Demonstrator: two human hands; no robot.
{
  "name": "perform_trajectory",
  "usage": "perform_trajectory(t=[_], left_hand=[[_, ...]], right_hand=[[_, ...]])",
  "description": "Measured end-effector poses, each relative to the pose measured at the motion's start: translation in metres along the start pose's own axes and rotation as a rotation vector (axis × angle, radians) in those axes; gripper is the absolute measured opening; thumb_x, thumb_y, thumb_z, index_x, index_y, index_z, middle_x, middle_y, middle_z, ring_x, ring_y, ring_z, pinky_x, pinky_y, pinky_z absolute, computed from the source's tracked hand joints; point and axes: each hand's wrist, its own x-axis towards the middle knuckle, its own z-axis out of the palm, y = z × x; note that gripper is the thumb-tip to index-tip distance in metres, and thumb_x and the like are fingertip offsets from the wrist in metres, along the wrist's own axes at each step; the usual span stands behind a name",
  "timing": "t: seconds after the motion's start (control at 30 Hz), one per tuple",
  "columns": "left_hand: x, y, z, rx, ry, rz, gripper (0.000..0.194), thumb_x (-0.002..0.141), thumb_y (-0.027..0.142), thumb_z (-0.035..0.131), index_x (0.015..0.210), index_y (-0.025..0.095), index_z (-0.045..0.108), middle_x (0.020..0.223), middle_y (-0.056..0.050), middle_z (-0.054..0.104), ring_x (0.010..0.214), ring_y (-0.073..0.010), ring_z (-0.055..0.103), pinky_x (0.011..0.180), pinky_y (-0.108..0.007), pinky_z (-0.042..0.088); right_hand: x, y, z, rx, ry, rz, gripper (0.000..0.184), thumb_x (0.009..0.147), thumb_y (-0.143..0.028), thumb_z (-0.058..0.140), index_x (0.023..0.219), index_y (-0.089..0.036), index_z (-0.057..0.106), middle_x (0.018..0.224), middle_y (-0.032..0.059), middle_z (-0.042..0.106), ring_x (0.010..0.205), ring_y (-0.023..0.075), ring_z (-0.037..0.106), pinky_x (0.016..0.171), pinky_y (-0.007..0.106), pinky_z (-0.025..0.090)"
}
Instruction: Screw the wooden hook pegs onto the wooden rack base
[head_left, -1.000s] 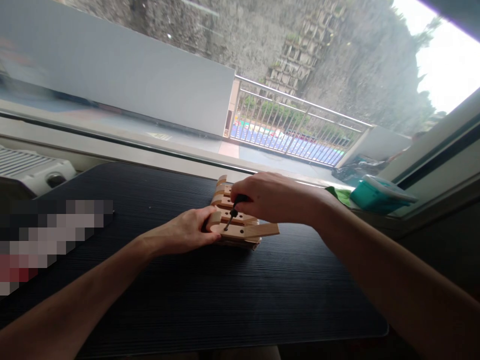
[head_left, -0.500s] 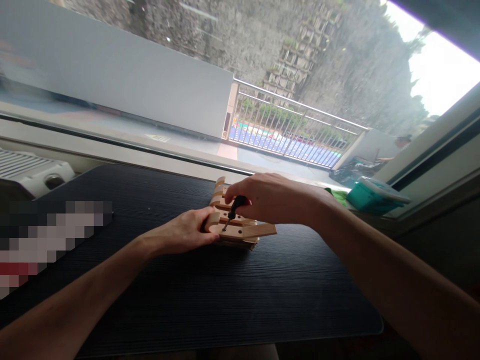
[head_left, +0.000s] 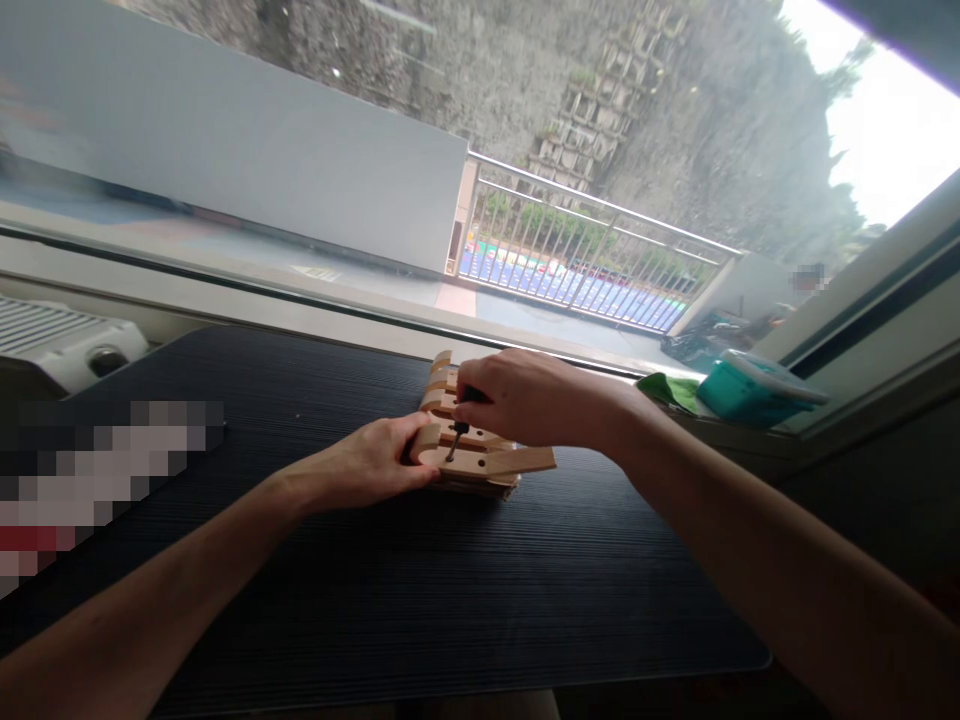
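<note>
My right hand (head_left: 506,395) is closed round the black handle of a screwdriver (head_left: 460,427). The screwdriver leans slightly, and its tip meets a hole near the left end of the closest wooden slat on a small wooden piece (head_left: 469,462). That piece has several pale slats with dark holes and curved ends on the left; a flat wooden strip (head_left: 525,461) juts out to the right. Gripping its near left corner by the curved end is my left hand (head_left: 394,452), thumb and fingers on either side. My right hand covers part of the far slats.
The piece lies on a dark, wood-grained table (head_left: 450,590). A window with a railing (head_left: 585,250) outside lies beyond it. On the right stand a teal lidded box (head_left: 754,390) and a green cloth (head_left: 667,392); a white slatted appliance (head_left: 64,345) is at far left.
My right hand has turned on the screwdriver, its fingers now wrapped round the handle, which stands a little more hidden. My left hand and the wooden piece stay in place.
</note>
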Motion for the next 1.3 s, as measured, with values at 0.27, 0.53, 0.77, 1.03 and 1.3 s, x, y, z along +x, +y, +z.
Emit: perform_trajectory(t=[0.27, 0.53, 0.77, 1.03, 1.3], left_hand=[[0.0, 0.005, 0.0, -0.06, 0.016, -0.019, 0.035, 0.069, 0.045, 0.059, 0.095, 0.022, 0.06, 0.089, -0.001, 0.066, 0.083, -0.0209, 0.06, 0.074, -0.027, 0.045], [0.001, -0.001, 0.001, -0.06, 0.014, -0.046, 0.033, 0.068, 0.045, 0.059, 0.09, 0.021, 0.059, 0.081, -0.001, 0.063, 0.075, -0.0203, 0.059, 0.067, -0.028, 0.043], [0.0, 0.003, 0.0, -0.038, -0.003, -0.019, 0.035, 0.072, 0.044, 0.059, 0.1, 0.022, 0.059, 0.088, -0.001, 0.065, 0.081, -0.0204, 0.059, 0.072, -0.027, 0.043], [-0.001, -0.001, 0.0, 0.0, -0.004, 0.005, 0.031, 0.075, 0.042, 0.057, 0.098, 0.022, 0.058, 0.091, -0.001, 0.065, 0.084, -0.0207, 0.061, 0.074, -0.027, 0.044], [0.0, -0.003, 0.001, 0.024, 0.008, -0.009, 0.027, 0.076, 0.042, 0.057, 0.094, 0.023, 0.056, 0.085, 0.001, 0.063, 0.079, -0.0193, 0.059, 0.068, -0.027, 0.042]], right_hand=[[-0.006, 0.0, -0.01, -0.01, -0.039, 0.005, 0.021, 0.084, -0.027, 0.053, 0.094, -0.022, 0.071, 0.073, 0.0016, 0.066, 0.059, 0.0105, 0.046, 0.058, 0.024, 0.027], [-0.004, 0.003, -0.007, 0.029, -0.046, -0.084, 0.02, 0.08, -0.015, 0.052, 0.088, -0.021, 0.07, 0.073, -0.0006, 0.065, 0.057, 0.0086, 0.042, 0.058, 0.024, 0.027], [-0.003, 0.004, -0.004, -0.005, -0.051, -0.068, 0.018, 0.085, -0.026, 0.051, 0.082, -0.018, 0.068, 0.074, 0.0028, 0.066, 0.058, 0.0098, 0.044, 0.055, 0.024, 0.027], [-0.005, -0.003, -0.006, -0.054, -0.073, -0.03, 0.019, 0.085, -0.028, 0.052, 0.09, -0.019, 0.068, 0.082, 0.0048, 0.068, 0.063, 0.0125, 0.051, 0.055, 0.025, 0.028], [-0.009, -0.004, -0.009, -0.028, -0.058, -0.125, 0.023, 0.081, -0.015, 0.049, 0.089, -0.022, 0.07, 0.082, 0.0025, 0.067, 0.063, 0.0108, 0.047, 0.057, 0.024, 0.027]])
